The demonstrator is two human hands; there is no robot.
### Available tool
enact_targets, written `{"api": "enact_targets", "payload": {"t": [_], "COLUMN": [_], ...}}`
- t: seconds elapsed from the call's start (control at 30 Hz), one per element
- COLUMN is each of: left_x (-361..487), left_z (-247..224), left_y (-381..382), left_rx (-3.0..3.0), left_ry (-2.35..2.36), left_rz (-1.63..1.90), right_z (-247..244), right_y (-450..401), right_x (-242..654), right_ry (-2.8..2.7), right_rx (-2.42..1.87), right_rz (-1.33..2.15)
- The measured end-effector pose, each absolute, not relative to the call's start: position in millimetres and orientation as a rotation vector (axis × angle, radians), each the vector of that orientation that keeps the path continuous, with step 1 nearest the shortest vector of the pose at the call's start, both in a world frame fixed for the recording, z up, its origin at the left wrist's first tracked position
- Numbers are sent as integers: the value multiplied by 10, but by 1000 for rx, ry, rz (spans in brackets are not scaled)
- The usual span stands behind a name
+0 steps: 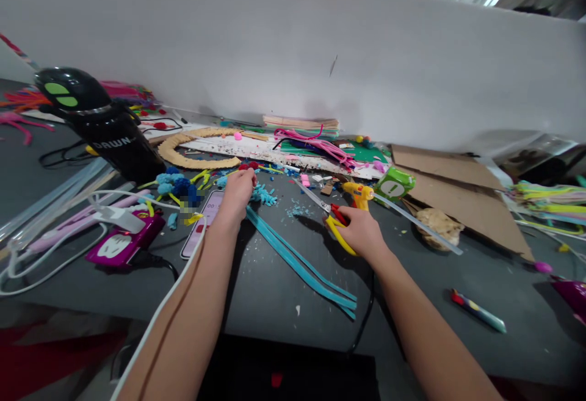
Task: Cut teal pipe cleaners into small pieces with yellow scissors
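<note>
My left hand (pixel 238 192) is closed at the centre of the grey table, at the near end of long blue pipe cleaners (pixel 297 260) that trail toward the front edge. A fluffy blue piece (pixel 264 195) sticks out just right of its fingers. My right hand (pixel 359 230) is wrapped round the red and yellow handles of scissors (pixel 320 204), whose blades point up and left over small blue clippings. Partly under my left wrist lies a phone (pixel 201 224). A yellow glue gun (pixel 359 192) rests beyond my right hand.
At the left stand a black bottle (pixel 114 138) and a purple power block (pixel 123 242) with white cables. Behind are a cardboard ring (pixel 183 149) and pink pipe cleaners (pixel 315 144). Cardboard sheets (pixel 462 199), a glue stick and a pen (pixel 478 310) lie right.
</note>
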State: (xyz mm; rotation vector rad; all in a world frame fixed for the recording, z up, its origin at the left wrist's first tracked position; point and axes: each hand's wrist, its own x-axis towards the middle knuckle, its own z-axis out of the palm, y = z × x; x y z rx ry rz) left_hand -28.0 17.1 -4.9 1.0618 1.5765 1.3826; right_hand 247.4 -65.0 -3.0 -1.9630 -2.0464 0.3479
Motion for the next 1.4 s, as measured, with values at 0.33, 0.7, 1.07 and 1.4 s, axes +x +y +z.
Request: {"api": "enact_targets", "payload": {"t": [0.33, 0.7, 1.07, 1.4], "left_x": [-99, -23, -6, -4], "left_z": [39, 83, 140, 164], "left_y": [92, -9, -59, -81], "left_rx": [1339, 1944, 1988, 2017], "left_ry": [1479, 1283, 1278, 1294], "left_rz": [1322, 1149, 1133, 1123], "right_z": [40, 6, 30, 27], "right_y": [-670, -636, -653, -652], "right_x": [2460, 2512, 2507, 2498], "right_ry": [-1987, -2005, -2072, -2096], "right_rx": [-1970, -2004, -1970, -1966], "right_rz": [331, 280, 251, 232]}}
